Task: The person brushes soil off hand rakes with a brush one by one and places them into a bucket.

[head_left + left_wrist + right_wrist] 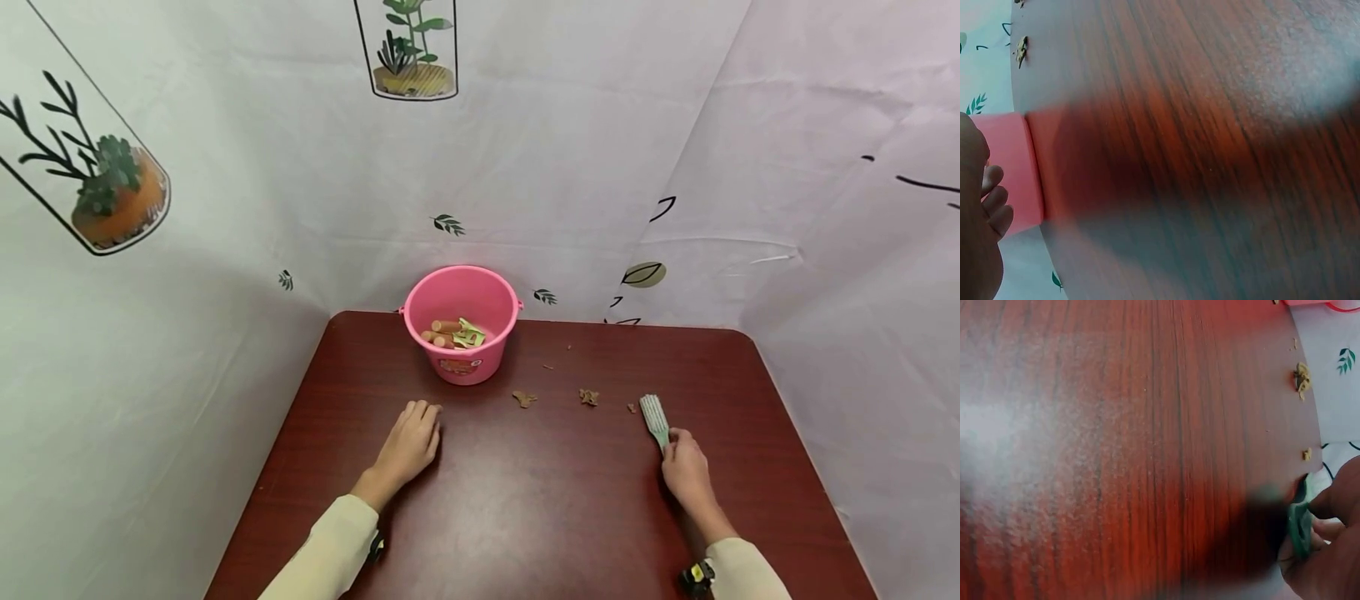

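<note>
My right hand (686, 469) grips the pale green handle of a small brush (654, 417) with white bristles, on the right side of the table. In the right wrist view the green handle (1300, 528) passes between the thumb and fingers. Just left of the bristle end lies a tiny brown scrap (632, 408). Two larger crumpled brown scraps (588, 397) are spread farther left. My left hand (411, 442) is low over the table with loosely bent fingers and holds nothing. Beyond its fingertips stands a pink bucket (491, 362).
Inside the bucket are several tan cylinders (447, 327) and yellow-green pieces (469, 335). The dark red wooden table (540, 492) has rounded far corners. White cloth (555, 183) printed with plants and leaves hangs behind it and along both sides.
</note>
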### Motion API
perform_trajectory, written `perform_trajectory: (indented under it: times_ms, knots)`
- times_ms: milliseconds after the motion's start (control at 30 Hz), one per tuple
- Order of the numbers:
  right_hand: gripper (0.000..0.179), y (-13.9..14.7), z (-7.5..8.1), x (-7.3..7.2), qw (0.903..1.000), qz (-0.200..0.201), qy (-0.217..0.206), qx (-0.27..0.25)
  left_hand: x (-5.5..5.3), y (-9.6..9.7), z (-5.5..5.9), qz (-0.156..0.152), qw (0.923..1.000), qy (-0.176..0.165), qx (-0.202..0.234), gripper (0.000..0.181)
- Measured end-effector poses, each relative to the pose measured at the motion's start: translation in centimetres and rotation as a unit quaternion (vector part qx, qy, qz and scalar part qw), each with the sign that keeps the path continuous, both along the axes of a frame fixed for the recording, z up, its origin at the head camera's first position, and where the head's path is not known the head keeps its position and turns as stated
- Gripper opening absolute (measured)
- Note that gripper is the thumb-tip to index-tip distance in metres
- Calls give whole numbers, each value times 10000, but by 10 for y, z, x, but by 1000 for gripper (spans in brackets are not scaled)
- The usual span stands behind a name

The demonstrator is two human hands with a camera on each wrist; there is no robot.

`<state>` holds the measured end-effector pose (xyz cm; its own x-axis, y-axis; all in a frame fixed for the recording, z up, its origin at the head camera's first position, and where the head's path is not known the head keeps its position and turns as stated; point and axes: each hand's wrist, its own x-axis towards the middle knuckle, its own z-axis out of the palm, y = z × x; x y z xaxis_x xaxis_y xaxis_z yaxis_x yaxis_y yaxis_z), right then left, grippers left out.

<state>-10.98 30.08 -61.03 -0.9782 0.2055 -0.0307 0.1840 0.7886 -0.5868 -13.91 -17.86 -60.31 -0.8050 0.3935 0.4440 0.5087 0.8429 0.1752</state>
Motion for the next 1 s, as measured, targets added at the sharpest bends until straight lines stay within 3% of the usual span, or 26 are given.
perform_trajectory:
  times_ms: [200, 500, 800, 900, 1000]
  knots:
    - [45, -4, -5, -2, 9998, 81, -46, 177, 0, 1, -2, 16, 10000, 2, -21, 24]
    - [44, -11, -5, -6, 9984, 92, 259, 486, 2, -2, -2, 16, 10000, 5, -93, 26]
    - [46, -3, 4, -8, 9988, 233, -268, 331, -1, -4, -4, 193, 9996, -159, -130, 27]
    - [42, 5, 7, -7, 9990, 240, -50, 378, 0, -6, -4, 347, 9988, -323, -107, 28]
    - [37, 12, 12, -7, 9976, 288, 485, 406, 1, -8, -2, 535, 9974, -482, -14, 29]
